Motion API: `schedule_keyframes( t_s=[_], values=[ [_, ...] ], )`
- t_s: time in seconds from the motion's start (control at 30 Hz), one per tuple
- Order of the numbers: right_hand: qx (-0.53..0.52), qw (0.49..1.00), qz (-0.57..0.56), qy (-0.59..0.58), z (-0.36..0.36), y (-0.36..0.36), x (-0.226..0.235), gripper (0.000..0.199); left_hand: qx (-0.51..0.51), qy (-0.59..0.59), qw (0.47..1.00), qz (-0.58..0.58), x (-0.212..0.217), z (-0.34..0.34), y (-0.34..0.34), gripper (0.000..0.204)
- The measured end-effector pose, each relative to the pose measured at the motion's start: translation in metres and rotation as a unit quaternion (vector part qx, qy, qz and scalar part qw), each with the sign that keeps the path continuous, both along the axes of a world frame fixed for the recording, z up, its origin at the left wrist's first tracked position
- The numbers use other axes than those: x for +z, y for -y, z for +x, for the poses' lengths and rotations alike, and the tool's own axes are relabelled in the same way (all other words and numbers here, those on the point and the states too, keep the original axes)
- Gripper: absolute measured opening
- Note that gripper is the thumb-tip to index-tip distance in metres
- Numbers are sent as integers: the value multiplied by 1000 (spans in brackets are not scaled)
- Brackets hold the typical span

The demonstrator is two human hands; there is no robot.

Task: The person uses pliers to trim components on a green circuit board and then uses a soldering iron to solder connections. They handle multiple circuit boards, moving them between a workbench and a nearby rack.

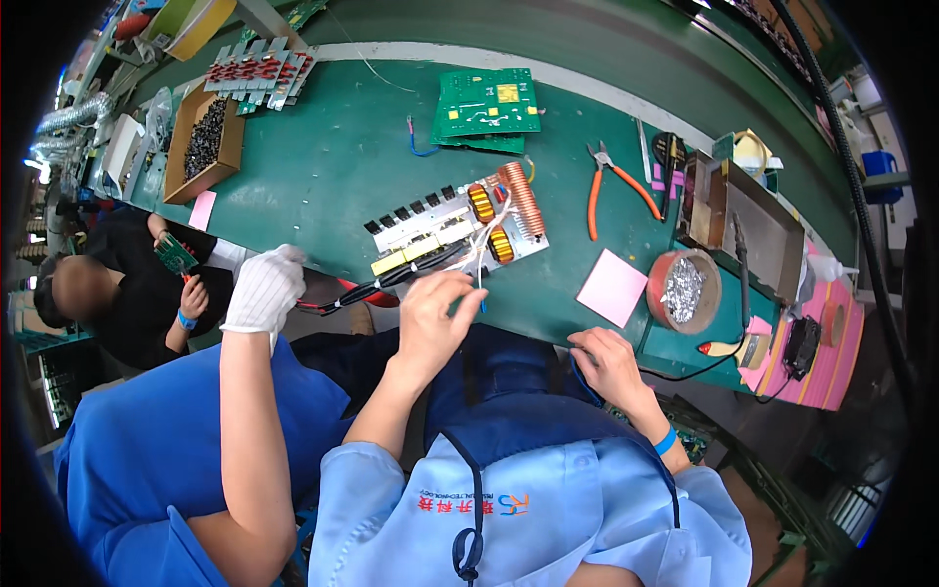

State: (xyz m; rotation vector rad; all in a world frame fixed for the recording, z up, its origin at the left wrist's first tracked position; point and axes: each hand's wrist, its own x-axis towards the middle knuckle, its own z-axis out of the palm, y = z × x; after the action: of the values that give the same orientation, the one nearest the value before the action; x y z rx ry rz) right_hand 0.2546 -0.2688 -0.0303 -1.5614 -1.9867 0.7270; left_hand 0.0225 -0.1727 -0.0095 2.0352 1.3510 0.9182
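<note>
My left hand (pixel 430 321) is at the near side of a circuit board assembly (pixel 399 233), its fingers curled and its thumb bent in by thin white wires (pixel 479 256); one wire ends in a blue tip. The assembly carries a copper coil (pixel 520 201), two yellow-and-black ring coils and a row of black parts. Loosely bent, my right hand (pixel 608 364) rests at the table's near edge, below a pink paper square (pixel 611 287), with nothing visible in it. At my left, a co-worker's white-gloved hand (pixel 266 292) is near thick black cables (pixel 377 285) running to the board.
Green boards (pixel 486 106) lie stacked at the back. Orange-handled pliers (pixel 621 188), a round tub of metal bits (pixel 685 292), a metal tray (pixel 753 227) and a brush (pixel 729 348) stand right. A cardboard box (pixel 203 147) of small black parts sits far left; another person holds a board beyond the table edge.
</note>
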Motion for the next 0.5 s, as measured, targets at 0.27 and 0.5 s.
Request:
schedule_keyframes(
  t_s=[0.27,0.5],
  values=[
    [-77,996,55,-1,-12,-100,27,18,26,-152,988,-22,-25,-32,-41,44],
    [-116,991,-8,73,-41,-196,20,17,-6,-143,989,-45,-33,-39,-50,56]
  ],
)
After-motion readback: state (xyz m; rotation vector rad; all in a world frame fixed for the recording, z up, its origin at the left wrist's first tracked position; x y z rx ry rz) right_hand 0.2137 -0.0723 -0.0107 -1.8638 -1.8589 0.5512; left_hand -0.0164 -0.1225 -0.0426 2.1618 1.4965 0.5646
